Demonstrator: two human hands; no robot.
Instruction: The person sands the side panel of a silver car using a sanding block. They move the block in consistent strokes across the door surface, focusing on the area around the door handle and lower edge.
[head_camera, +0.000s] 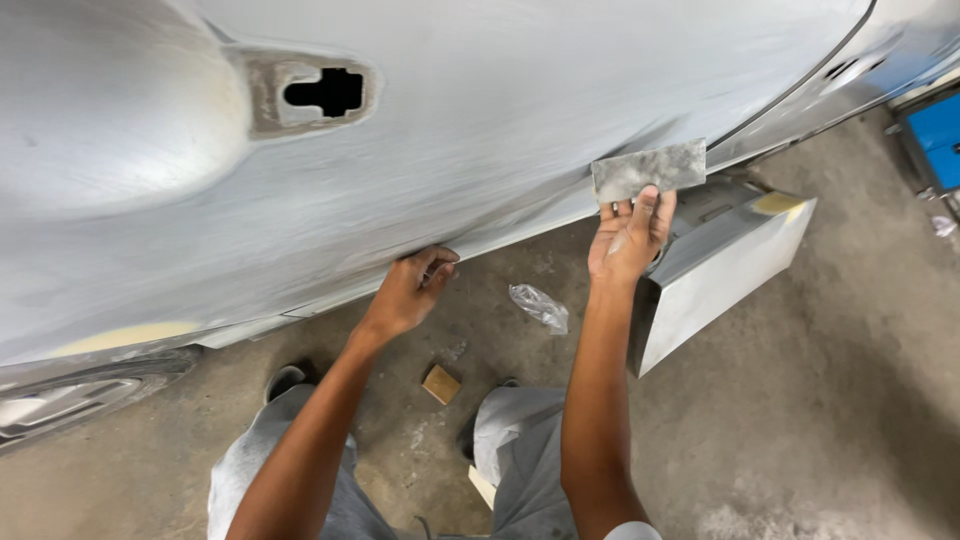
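A sanded grey car door panel (480, 130) fills the upper view, with a dark handle cut-out (325, 92) near its top. My left hand (410, 290) curls around the panel's lower edge, fingers hooked under it. My right hand (630, 240) is raised palm up and pinches a grey rectangular sheet of sandpaper (648, 168) by its lower edge, held just off the panel's lower right part.
A silvery metal box-like part (720, 270) juts out just right of my right hand. On the concrete floor lie a crumpled clear plastic wrap (540, 307) and a small tan block (440, 384). My knees (520, 440) are below. A blue object (935, 130) sits far right.
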